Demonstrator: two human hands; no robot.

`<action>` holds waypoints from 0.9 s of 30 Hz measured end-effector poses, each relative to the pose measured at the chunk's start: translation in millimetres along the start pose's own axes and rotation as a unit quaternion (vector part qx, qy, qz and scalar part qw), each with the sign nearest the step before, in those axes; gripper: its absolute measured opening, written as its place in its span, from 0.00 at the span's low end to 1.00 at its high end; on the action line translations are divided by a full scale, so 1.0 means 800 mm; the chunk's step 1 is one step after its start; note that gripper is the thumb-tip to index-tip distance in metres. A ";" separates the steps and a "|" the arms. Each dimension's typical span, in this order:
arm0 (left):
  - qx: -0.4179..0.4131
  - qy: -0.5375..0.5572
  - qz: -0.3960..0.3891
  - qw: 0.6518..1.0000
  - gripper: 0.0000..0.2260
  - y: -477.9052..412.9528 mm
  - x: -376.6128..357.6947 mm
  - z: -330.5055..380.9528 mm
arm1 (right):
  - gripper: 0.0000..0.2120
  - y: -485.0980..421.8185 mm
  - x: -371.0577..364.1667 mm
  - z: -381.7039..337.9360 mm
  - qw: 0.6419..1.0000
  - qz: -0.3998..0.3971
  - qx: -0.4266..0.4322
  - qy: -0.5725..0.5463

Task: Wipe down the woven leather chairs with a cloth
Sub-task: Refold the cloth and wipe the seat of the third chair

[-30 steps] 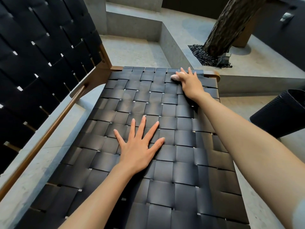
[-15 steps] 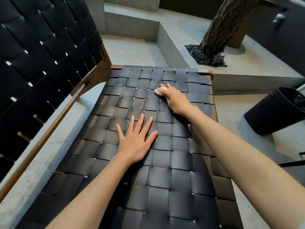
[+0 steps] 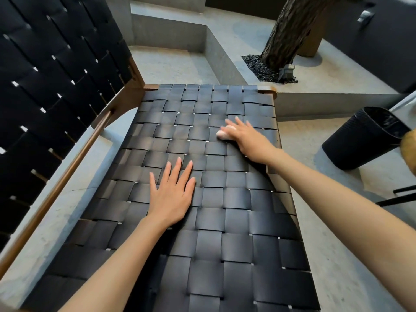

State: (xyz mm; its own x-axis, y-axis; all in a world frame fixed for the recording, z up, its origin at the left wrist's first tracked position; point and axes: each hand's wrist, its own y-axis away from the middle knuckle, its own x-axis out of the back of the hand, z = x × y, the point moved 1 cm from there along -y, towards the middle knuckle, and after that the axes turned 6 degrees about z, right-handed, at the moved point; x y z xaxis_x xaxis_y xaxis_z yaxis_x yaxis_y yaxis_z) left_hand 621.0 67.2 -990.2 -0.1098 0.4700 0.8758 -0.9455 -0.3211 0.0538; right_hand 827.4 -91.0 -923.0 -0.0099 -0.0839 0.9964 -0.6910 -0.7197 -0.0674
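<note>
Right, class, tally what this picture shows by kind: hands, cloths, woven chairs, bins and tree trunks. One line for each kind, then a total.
hands: 2 (left hand, right hand)
cloth: 1
woven chair: 1
bin: 1
tree trunk: 1
total: 6

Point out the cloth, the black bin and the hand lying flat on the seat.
cloth (image 3: 221,134), head view, on the pale bunched part that shows.
black bin (image 3: 360,143), head view, on its ribbed outer wall.
left hand (image 3: 172,195), head view, on the back of the hand.
</note>
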 end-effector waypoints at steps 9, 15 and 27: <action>0.011 -0.001 -0.034 0.999 0.23 0.001 0.007 -0.001 | 0.24 -0.008 -0.006 -0.006 0.994 0.043 -0.088 -0.055; 0.051 -0.008 -0.080 0.995 0.23 -0.003 0.011 0.005 | 0.26 0.143 0.008 -0.049 0.993 0.034 -0.038 -0.102; -0.047 0.011 -0.055 0.997 0.24 -0.005 -0.007 0.060 | 0.25 0.061 0.006 0.053 0.953 0.158 -0.222 -0.131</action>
State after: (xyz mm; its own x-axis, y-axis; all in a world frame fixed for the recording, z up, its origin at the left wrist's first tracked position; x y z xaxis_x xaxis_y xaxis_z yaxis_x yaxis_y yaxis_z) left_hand 640.3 26.3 -971.9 -0.0088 0.5166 0.8562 -0.9767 -0.1881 0.1034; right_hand 824.6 -155.5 -923.3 -0.1271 -0.4598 0.8789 -0.9215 -0.2730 -0.2761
